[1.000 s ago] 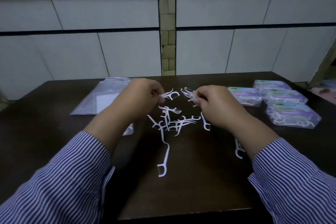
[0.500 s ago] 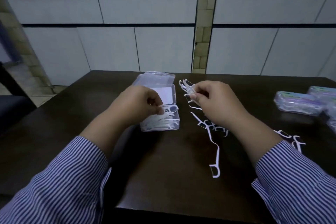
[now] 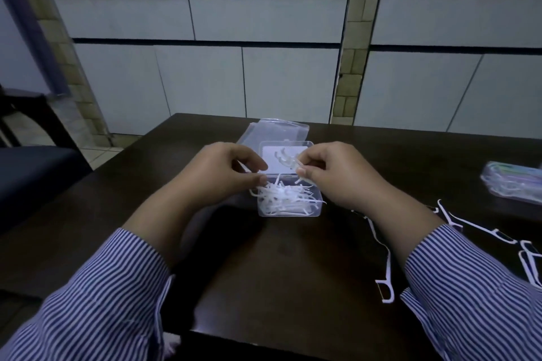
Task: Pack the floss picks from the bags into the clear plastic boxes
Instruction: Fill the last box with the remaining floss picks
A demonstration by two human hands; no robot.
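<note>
Here, two hands (image 3: 225,173), one open box (image 3: 289,202)

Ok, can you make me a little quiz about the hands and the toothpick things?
1. True or false: the clear box in front of the hands has its lid open.
2. Which hand pinches a bunch of floss picks over the box: A) left hand B) right hand?
3. Fill in: loose picks lie on the dark ____.

Key: 1 true; 2 B; 3 table.
</note>
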